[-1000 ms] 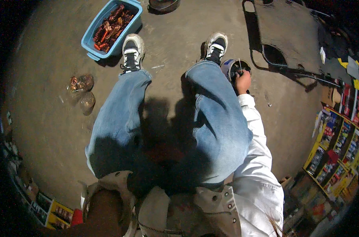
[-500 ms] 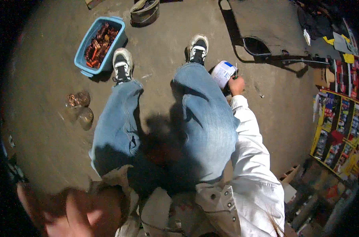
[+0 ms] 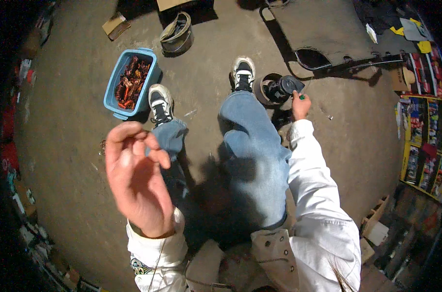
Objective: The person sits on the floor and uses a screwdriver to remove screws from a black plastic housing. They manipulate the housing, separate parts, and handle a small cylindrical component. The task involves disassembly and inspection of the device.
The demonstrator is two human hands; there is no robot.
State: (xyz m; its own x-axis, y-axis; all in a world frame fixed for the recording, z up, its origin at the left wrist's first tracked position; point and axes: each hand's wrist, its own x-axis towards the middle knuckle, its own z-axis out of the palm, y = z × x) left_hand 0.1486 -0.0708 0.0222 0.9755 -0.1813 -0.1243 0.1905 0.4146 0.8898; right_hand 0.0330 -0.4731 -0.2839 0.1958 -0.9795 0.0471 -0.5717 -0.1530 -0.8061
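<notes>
My right hand [image 3: 301, 106] is closed beside my right shoe, with a small green piece, apparently a tool's handle, showing between its fingers. Just beyond it a dark, flanged part [image 3: 291, 84] lies against an open, round housing [image 3: 261, 99], which has dark parts inside. Whether the hand touches that dark part I cannot make out. My left hand [image 3: 139, 182] is raised over my left leg, fingers loosely curled and apart, with nothing visible in them. Ahead of it stands a light blue plastic bin [image 3: 113, 80] holding reddish-brown metal scrap [image 3: 132, 82].
A dark bucket [image 3: 181, 45] stands at the far side, by a cardboard box [image 3: 177, 4]. A folding lounger [image 3: 323, 29] takes up the far right. Racks of packaged goods [image 3: 420, 126] line the right edge. My shoes [image 3: 244, 73] flank the middle floor.
My left hand has risen from the lower left to above my left leg. The labelled cylinder by my right hand has tipped, and its open end with dark parts now shows.
</notes>
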